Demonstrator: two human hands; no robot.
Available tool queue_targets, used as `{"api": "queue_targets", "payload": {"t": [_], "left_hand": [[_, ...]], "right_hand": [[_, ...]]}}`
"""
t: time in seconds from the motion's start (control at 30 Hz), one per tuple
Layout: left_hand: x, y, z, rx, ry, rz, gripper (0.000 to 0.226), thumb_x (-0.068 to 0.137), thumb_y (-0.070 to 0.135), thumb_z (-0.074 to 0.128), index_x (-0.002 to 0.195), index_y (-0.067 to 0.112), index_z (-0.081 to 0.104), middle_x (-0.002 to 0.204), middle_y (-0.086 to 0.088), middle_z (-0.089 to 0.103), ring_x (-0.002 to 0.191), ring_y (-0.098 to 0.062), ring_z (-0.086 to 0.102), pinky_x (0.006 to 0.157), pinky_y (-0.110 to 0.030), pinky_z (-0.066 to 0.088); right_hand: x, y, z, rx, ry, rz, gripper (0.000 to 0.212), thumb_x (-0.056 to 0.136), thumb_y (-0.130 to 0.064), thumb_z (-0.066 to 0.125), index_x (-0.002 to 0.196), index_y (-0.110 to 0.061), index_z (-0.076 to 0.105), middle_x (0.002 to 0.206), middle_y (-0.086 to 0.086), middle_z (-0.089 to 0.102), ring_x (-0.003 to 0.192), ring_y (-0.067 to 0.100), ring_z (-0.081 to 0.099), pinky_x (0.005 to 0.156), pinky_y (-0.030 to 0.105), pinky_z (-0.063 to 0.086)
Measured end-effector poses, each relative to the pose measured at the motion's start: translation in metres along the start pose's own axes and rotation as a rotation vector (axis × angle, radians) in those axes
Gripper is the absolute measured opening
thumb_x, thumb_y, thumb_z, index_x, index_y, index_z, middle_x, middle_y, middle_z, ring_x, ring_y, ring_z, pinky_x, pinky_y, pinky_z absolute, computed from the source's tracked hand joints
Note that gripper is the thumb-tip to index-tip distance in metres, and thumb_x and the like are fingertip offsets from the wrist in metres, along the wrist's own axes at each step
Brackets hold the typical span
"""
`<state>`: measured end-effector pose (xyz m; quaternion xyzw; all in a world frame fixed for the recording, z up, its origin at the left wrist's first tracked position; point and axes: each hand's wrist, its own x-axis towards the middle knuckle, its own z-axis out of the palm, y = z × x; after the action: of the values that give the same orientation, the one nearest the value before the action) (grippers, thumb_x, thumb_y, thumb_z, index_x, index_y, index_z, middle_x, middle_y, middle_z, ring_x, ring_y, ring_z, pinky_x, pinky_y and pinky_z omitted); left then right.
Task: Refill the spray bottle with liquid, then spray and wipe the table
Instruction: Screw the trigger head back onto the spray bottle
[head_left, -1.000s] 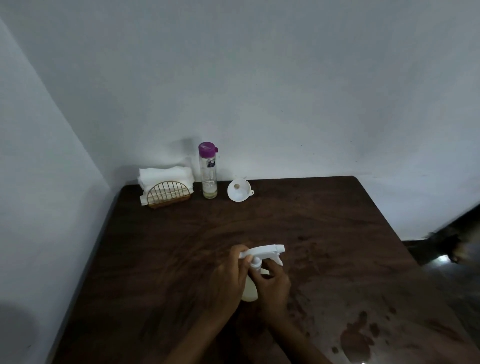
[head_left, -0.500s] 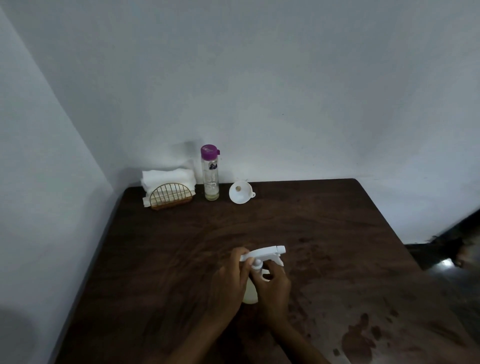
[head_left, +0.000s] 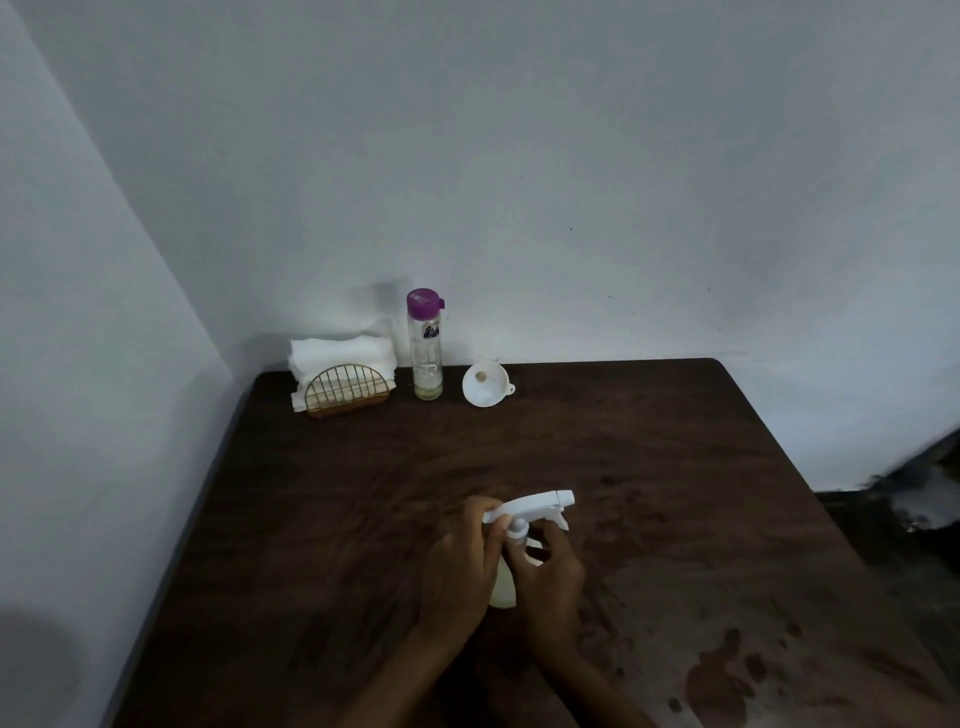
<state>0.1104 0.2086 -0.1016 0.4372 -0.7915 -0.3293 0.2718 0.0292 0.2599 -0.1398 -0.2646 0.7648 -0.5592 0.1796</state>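
Note:
A white spray bottle stands upright on the dark wooden table, its nozzle pointing right. My left hand wraps the back of the trigger head and the bottle's left side. My right hand grips the neck collar and the right side of the body. Only a pale strip of the body shows between my hands. At the back stand a clear bottle with a purple cap, a little liquid at its bottom, and a white funnel lying on its side.
White napkins in a gold wire holder sit at the back left corner by the walls. Wet dark stains mark the table's near right part. The table's right edge drops to a dark floor.
The hands stay on the spray bottle with only small finger shifts at the neck. The camera view has drifted slightly, so the back objects appear a little lower.

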Motion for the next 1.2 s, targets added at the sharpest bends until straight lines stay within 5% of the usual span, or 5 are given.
{"api": "queue_targets", "payload": {"t": [0.17, 0.4, 0.8, 0.97, 1.2], "left_hand": [[0.002, 0.002, -0.001, -0.019, -0.017, 0.037, 0.044, 0.085, 0.053, 0.029, 0.109, 0.024, 0.051, 0.09, 0.006, 0.067, 0.077, -0.004, 0.064, 0.063, -0.018, 0.051], [0.001, 0.0, 0.0, -0.039, -0.013, 0.007, 0.038, 0.087, 0.051, 0.033, 0.108, 0.024, 0.049, 0.088, 0.009, 0.066, 0.076, -0.004, 0.064, 0.065, -0.021, 0.054], [0.005, -0.002, -0.001, -0.068, -0.078, -0.008, 0.027, 0.084, 0.056, 0.035, 0.098, 0.035, 0.043, 0.089, 0.012, 0.063, 0.079, -0.003, 0.064, 0.064, -0.017, 0.05], [0.002, -0.008, -0.021, -0.339, -0.266, -0.071, 0.059, 0.085, 0.042, 0.055, 0.133, 0.044, 0.021, 0.114, 0.037, 0.042, 0.103, 0.025, 0.046, 0.078, 0.003, 0.037], [0.007, -0.012, -0.004, -0.217, -0.509, -0.104, 0.081, 0.059, 0.067, 0.071, 0.129, 0.053, 0.034, 0.135, 0.026, 0.041, 0.126, -0.003, 0.041, 0.105, -0.039, 0.04]], "right_hand": [[0.004, -0.005, -0.007, 0.009, -0.126, -0.04, 0.01, 0.085, -0.03, 0.063, 0.08, -0.021, 0.062, 0.083, -0.006, 0.066, 0.083, 0.002, 0.06, 0.068, 0.012, 0.045], [0.002, -0.003, 0.0, 0.072, -0.019, 0.016, 0.006, 0.08, -0.024, 0.069, 0.079, -0.023, 0.064, 0.08, -0.005, 0.067, 0.078, 0.008, 0.064, 0.068, 0.024, 0.05], [0.006, -0.009, -0.003, 0.029, 0.01, -0.043, 0.041, 0.074, -0.06, 0.057, 0.065, -0.02, 0.057, 0.062, -0.004, 0.062, 0.063, 0.007, 0.058, 0.054, 0.014, 0.042], [0.019, -0.026, -0.031, 0.087, -0.258, -0.054, 0.015, 0.075, -0.012, 0.075, 0.074, -0.022, 0.064, 0.077, -0.016, 0.07, 0.075, 0.002, 0.065, 0.065, 0.013, 0.048], [0.04, -0.071, -0.073, 0.292, -0.638, -0.02, 0.024, 0.074, 0.003, 0.07, 0.096, -0.007, 0.068, 0.094, 0.008, 0.073, 0.089, 0.018, 0.069, 0.074, 0.023, 0.054]]}}
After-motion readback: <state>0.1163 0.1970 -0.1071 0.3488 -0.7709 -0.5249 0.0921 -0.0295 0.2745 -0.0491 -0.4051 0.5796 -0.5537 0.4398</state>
